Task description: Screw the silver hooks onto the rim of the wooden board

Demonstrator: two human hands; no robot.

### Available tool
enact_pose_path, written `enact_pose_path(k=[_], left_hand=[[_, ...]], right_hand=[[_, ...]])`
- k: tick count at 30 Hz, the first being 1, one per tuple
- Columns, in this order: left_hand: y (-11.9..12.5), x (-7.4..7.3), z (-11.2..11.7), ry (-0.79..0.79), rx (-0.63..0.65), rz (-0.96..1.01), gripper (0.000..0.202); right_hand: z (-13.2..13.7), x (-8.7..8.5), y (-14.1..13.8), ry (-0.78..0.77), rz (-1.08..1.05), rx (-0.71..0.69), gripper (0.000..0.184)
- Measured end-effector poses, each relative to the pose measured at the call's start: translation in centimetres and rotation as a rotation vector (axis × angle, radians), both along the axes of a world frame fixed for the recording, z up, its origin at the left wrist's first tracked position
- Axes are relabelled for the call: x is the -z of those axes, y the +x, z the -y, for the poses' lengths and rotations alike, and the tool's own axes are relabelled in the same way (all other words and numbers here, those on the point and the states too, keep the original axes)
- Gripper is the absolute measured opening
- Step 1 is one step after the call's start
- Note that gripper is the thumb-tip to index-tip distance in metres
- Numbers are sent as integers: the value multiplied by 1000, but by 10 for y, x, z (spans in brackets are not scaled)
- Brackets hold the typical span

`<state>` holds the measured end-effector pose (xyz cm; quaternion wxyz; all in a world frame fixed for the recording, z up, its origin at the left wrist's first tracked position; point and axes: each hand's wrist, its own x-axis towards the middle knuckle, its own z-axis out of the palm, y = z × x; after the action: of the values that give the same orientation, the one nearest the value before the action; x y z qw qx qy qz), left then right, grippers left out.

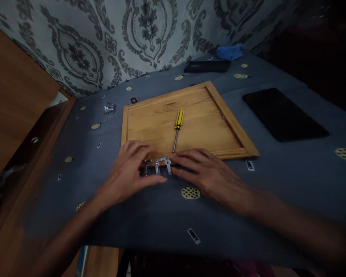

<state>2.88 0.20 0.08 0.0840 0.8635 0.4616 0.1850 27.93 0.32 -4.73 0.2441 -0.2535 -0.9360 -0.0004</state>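
The metal piece [157, 164] lies sideways on the near edge of the wooden board [150, 125]. The left hand [129, 165] curves wide around it; the right hand [203, 169], fingers spread, meets its right end.

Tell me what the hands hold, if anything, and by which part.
Cannot tell: the left hand curves around the metal hardware at its left end; the right hand is at its right end.
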Motion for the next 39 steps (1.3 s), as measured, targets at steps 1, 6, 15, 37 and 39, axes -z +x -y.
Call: enact_pose_path(k=[1, 6, 15, 37, 39], left_hand=[[10, 2, 5, -10, 18, -54, 62], [31, 9, 8, 93, 6, -226, 61], [33, 13, 7, 33, 25, -148, 51], [28, 10, 7, -31, -2, -122, 44], [28, 11, 8, -38, -5, -122, 43]], right_hand=[[0, -1, 0, -12, 10, 4, 22], [1, 0, 0, -28, 19, 10, 23], [1, -2, -1, -7, -6, 17, 20], [1, 0, 0, 35, 21, 13, 22], [1, -1, 0, 27, 28, 13, 24]])
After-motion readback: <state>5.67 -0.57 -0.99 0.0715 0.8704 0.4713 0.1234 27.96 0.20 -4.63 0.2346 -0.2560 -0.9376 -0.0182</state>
